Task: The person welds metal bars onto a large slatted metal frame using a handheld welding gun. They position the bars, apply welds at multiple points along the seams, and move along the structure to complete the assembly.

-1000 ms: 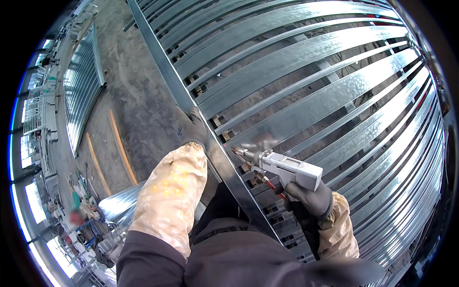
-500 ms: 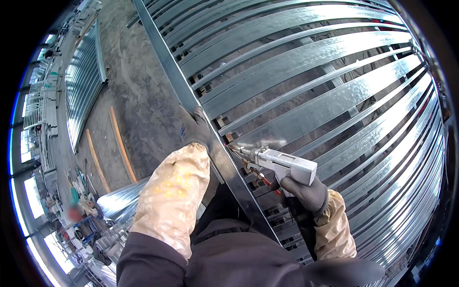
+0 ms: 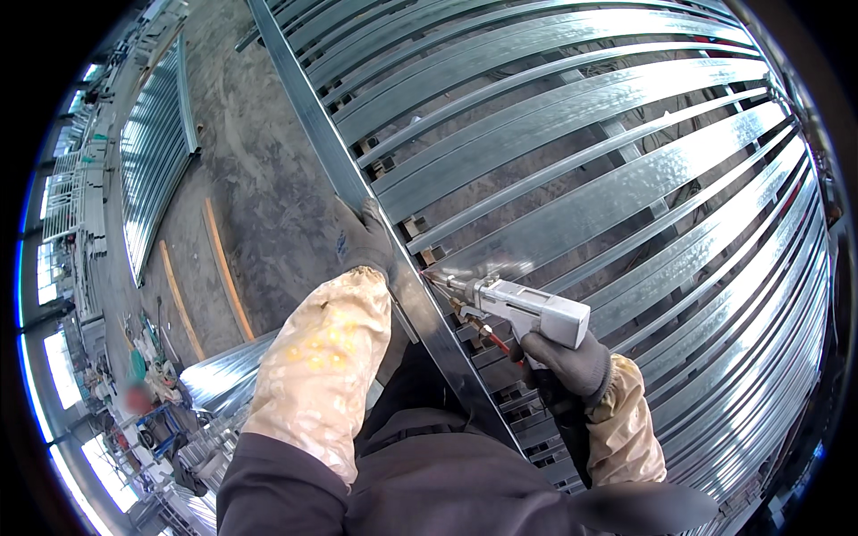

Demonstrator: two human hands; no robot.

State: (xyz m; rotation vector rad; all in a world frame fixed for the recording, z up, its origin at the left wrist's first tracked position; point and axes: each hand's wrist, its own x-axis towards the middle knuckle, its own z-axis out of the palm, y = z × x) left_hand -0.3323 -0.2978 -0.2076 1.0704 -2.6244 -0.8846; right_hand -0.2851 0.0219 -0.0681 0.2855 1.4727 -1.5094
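Observation:
My right hand (image 3: 572, 364), in a grey glove, is wrapped around the handle of a silver-white welding gun (image 3: 536, 308). The gun's nozzle points left and meets the inner edge of a long steel side rail (image 3: 308, 125), at the end of a cross slat (image 3: 572, 223). A bright haze hangs around the front of the gun, and a red-sheathed wire feed runs below it. My gloved left hand (image 3: 365, 243) grips the same rail just left of the nozzle, thumb over its top. Its other fingers are partly hidden against the rail's outer side.
Many shiny parallel slats (image 3: 643, 85) spread out to the right, with cables visible through the gaps. On the left floor lie two wooden strips (image 3: 230, 277) and another slatted metal panel (image 3: 156, 161). A bundle of shiny metal (image 3: 223, 371) lies beside my left sleeve.
The welding gun and my right hand have shifted very slightly left. My left hand stays in place on the rail.

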